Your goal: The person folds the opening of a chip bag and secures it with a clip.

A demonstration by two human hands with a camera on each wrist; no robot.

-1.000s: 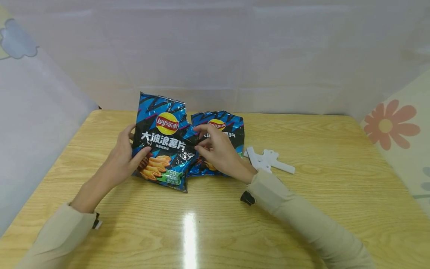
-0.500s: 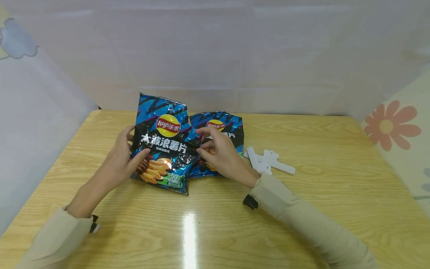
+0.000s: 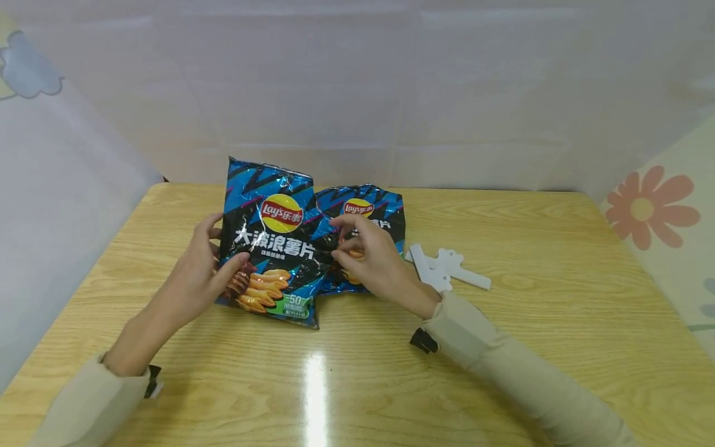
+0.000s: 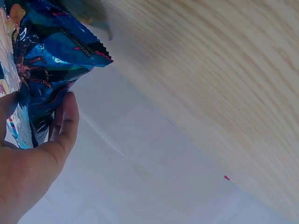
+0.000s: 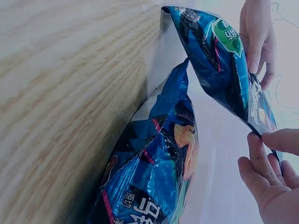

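Observation:
A blue and black crisp bag [image 3: 270,239] stands tilted up off the wooden table [image 3: 346,372]. My left hand [image 3: 198,273] grips its left edge, thumb on the front; the same bag [image 4: 39,70] shows in the left wrist view against my fingers [image 4: 63,123]. My right hand [image 3: 363,254] pinches the bag's right edge. In the right wrist view the held bag [image 5: 219,65] slants above my right fingertips [image 5: 275,142], with my left hand [image 5: 258,37] on its far side. A second, matching crisp bag [image 3: 380,217] lies flat behind my right hand, and this second bag [image 5: 159,172] rests on the table.
A white flat plastic piece [image 3: 444,268] lies on the table to the right of the bags. White sheeting walls the table at the back and left; a flowered cloth [image 3: 650,214] hangs at the right. Bare wood stretches toward the front edge.
Both hands have lowered the held bag a little and shifted it slightly right and nearer; the arms have drawn back toward me. The second bag and the white piece have not moved.

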